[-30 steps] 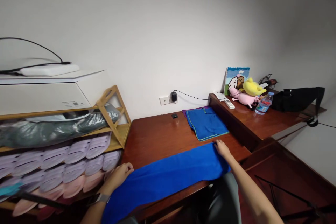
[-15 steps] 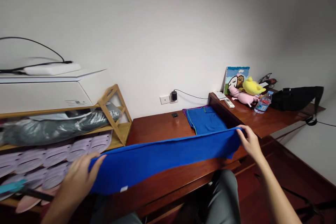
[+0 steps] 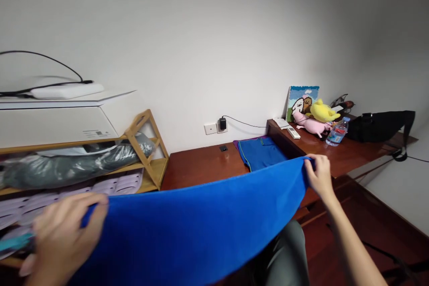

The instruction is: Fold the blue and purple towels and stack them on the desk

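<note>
A bright blue towel [image 3: 194, 223] hangs spread wide in the air in front of me, above the brown wooden desk [image 3: 201, 165]. My left hand [image 3: 63, 237] pinches its left top corner at the lower left, blurred by motion. My right hand [image 3: 318, 174] grips the right top corner near the raised desk step. The towel hides most of the desk's near part and my lap.
Folded blue cloths [image 3: 261, 153] lie at the back of the desk. A wooden rack [image 3: 144, 143] with pale slippers and a white printer [image 3: 60, 116] stands left. On the raised shelf [image 3: 335, 152] sit plush toys [image 3: 318, 116], a water bottle [image 3: 336, 132], a remote and a black bag [image 3: 378, 125].
Both hands picked the towel up off the desk by its ends, raised it and opened it out; it now hangs taller and nearer to me.
</note>
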Action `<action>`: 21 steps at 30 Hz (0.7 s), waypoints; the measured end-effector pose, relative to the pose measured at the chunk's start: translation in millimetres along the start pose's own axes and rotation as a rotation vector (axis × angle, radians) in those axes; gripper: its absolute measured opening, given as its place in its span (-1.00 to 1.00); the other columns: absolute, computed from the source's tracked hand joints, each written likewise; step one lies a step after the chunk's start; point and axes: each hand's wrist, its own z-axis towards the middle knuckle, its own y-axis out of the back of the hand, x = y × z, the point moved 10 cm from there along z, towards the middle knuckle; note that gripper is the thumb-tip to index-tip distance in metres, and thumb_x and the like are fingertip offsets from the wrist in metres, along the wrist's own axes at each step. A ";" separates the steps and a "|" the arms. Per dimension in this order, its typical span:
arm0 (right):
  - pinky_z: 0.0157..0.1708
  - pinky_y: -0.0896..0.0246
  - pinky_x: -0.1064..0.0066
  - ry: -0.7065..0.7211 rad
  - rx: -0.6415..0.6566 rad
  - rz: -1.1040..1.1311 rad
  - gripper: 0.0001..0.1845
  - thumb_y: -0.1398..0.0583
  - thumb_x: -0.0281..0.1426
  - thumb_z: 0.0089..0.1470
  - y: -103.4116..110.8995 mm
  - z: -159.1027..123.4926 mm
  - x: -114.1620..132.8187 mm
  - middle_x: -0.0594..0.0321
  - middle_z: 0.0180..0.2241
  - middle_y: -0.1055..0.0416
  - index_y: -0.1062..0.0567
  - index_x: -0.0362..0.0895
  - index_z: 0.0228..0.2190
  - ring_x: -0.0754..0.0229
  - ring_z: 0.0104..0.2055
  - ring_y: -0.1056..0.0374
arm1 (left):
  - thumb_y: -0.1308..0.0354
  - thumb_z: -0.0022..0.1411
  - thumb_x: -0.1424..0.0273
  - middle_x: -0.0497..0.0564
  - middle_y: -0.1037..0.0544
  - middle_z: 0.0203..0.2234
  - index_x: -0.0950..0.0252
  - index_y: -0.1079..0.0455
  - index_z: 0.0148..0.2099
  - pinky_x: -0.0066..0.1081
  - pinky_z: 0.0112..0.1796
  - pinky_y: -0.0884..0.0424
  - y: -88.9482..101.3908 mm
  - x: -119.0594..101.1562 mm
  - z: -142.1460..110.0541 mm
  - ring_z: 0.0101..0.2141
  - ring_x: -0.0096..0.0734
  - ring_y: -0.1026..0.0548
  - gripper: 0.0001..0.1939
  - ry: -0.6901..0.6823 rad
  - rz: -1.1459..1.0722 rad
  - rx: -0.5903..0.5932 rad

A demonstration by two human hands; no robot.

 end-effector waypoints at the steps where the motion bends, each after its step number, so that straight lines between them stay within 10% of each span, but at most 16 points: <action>1: 0.05 -0.23 0.05 -0.021 0.060 -0.015 -0.68 -0.07 -0.14 0.39 -29.7 -6.8 -11.9 0.07 -0.14 -0.45 -0.51 -0.07 -0.11 -0.06 -0.04 -0.33 | 0.14 0.38 0.04 -0.03 -0.61 -0.01 0.10 -0.51 -0.05 0.15 0.26 -0.27 -17.7 -16.0 8.7 0.18 0.07 -0.42 -0.54 -0.019 0.035 -0.009; 6: 0.14 -0.26 0.04 -0.260 0.379 -0.087 -0.64 -0.03 -0.24 0.36 -181.8 -57.0 -66.7 -0.03 -0.06 -0.42 -0.55 -0.10 -0.05 -0.10 0.02 -0.35 | 0.12 0.35 0.27 0.10 -0.66 -0.13 0.17 -0.56 -0.17 -0.01 0.10 -0.40 -163.2 -53.3 30.6 -0.05 -0.04 -0.55 -0.61 -0.086 0.088 0.284; 10: 0.19 -0.29 0.06 -0.337 0.486 -0.101 -0.54 -0.03 -0.35 0.30 -255.5 -96.0 -69.1 -0.12 0.19 -0.34 -0.49 -0.15 0.13 -0.11 0.18 -0.34 | 0.08 0.33 0.37 0.19 -0.63 0.08 0.23 -0.60 -0.02 -0.05 0.29 -0.26 -253.3 -42.1 15.6 0.15 -0.06 -0.51 -0.58 -0.071 0.167 0.362; 15: 0.38 -0.10 0.06 -0.164 0.619 -0.124 -0.47 0.01 -0.24 0.41 -281.6 -156.4 -47.5 0.02 0.37 -0.29 -0.46 -0.07 0.26 -0.07 0.39 -0.20 | 0.12 0.39 0.23 0.20 -0.47 0.34 0.24 -0.50 0.26 0.06 0.35 -0.20 -299.0 -11.4 -35.6 0.34 0.01 -0.37 -0.43 0.000 0.248 0.408; 21: 0.47 0.12 -0.11 -0.085 0.841 -0.185 -0.40 -0.01 -0.09 0.44 -256.5 -208.7 -58.3 0.21 0.47 -0.14 -0.30 0.12 0.41 -0.08 0.51 -0.02 | 0.04 0.21 0.36 -0.01 -0.35 0.42 0.09 -0.56 0.23 0.34 0.33 -0.14 -296.1 0.9 -122.8 0.46 0.27 -0.11 -0.40 -0.173 0.357 0.601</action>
